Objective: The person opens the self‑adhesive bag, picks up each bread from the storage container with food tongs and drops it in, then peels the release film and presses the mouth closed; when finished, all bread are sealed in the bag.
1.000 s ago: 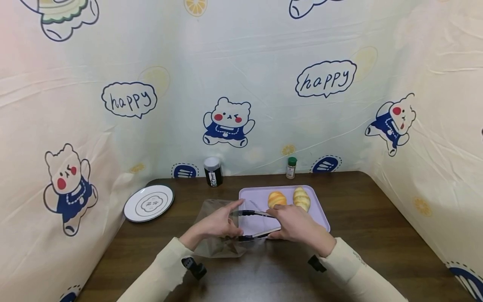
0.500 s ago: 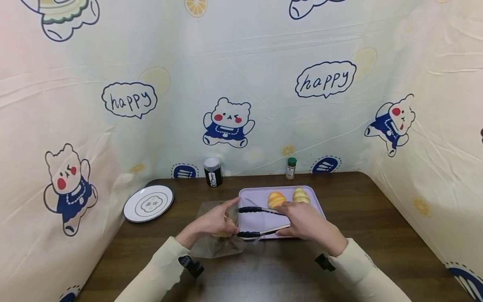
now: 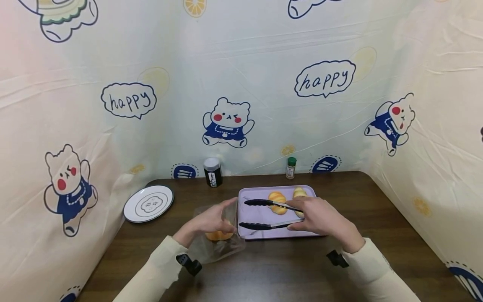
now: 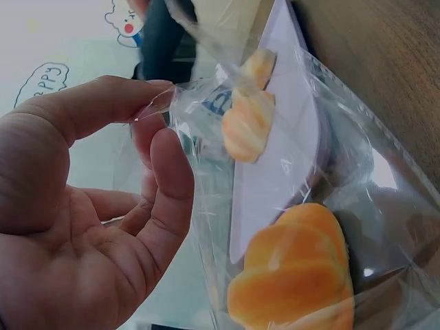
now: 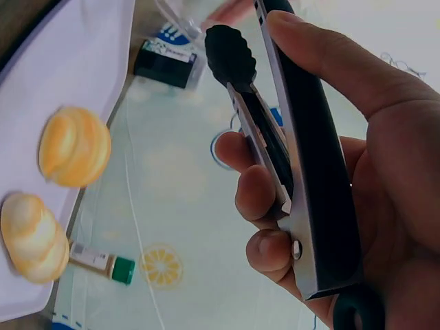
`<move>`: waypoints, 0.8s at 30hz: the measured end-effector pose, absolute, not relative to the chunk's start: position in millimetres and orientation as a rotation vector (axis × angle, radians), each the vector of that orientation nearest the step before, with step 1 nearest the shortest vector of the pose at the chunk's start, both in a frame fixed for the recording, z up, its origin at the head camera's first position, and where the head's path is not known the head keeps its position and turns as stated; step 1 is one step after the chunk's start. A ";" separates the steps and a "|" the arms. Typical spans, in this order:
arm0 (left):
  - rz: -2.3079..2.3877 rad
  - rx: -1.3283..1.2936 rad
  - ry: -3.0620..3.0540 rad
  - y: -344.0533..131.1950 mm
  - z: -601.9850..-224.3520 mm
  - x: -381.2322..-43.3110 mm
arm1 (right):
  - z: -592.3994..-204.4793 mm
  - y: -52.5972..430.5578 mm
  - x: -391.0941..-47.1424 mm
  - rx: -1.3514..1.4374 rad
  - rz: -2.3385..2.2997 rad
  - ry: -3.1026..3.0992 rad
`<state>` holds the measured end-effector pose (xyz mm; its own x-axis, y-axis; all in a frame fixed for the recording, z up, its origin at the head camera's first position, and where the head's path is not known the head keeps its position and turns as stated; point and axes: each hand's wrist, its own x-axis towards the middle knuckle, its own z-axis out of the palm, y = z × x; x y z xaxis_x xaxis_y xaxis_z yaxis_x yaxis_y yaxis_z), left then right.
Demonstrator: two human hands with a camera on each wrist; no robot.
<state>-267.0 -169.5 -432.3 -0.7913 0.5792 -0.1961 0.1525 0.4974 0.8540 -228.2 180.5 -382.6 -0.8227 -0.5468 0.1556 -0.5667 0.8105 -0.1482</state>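
My left hand [image 3: 213,220] pinches the rim of a clear plastic bag [image 3: 228,251] between thumb and fingertips. Inside that bag lies an orange-brown bread roll [image 4: 295,275], partly covered by the hand in the head view. My right hand [image 3: 318,216] grips a pair of metal tongs [image 5: 313,151] with black scalloped tips. The tongs' arms are spread over the lilac tray [image 3: 254,216], with nothing between them. On the tray sit a striped yellow-orange bun [image 3: 277,198] and a paler, longer bread roll [image 3: 299,192], the latter partly hidden behind my right hand.
A white plate [image 3: 149,203] with a dark rim lies at the table's left side. Along the back edge stand a black jar [image 3: 213,173] with a pale lid and a small green-capped shaker [image 3: 291,168]. Patterned cloth hangs behind and at both sides.
The tongs have drawn out of the bag to the right with my right hand, and their arms have spread wider. The bread roll in the bag now shows beneath my left hand, which stays nearly in place.
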 end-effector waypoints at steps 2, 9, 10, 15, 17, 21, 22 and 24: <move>1.238 0.597 2.276 -170.7 -432.5 -266.9 | -381.4 186.2 -230.0 0.869 0.326 -2.897; 1.201 0.589 2.314 -171.4 -430.3 -265.5 | -381.5 203.4 -239.7 0.724 0.363 -2.960; 1.195 0.588 2.319 -171.4 -429.7 -265.2 | -382.1 205.4 -241.0 0.692 0.361 -2.974; 1.170 0.596 2.336 -170.8 -429.0 -265.4 | -385.9 212.3 -245.7 0.537 0.358 -3.046; 1.161 0.607 2.342 -170.6 -429.2 -265.7 | -388.8 213.7 -247.7 0.476 0.363 -3.075; 1.153 0.630 2.350 -170.5 -429.9 -266.5 | -396.0 215.9 -252.2 0.359 0.358 -3.121; 1.156 0.632 2.348 -170.5 -429.9 -266.6 | -397.8 216.6 -253.6 0.336 0.352 -3.132; 1.159 0.638 2.346 -170.4 -430.1 -266.8 | -402.2 217.0 -256.1 0.287 0.340 -3.153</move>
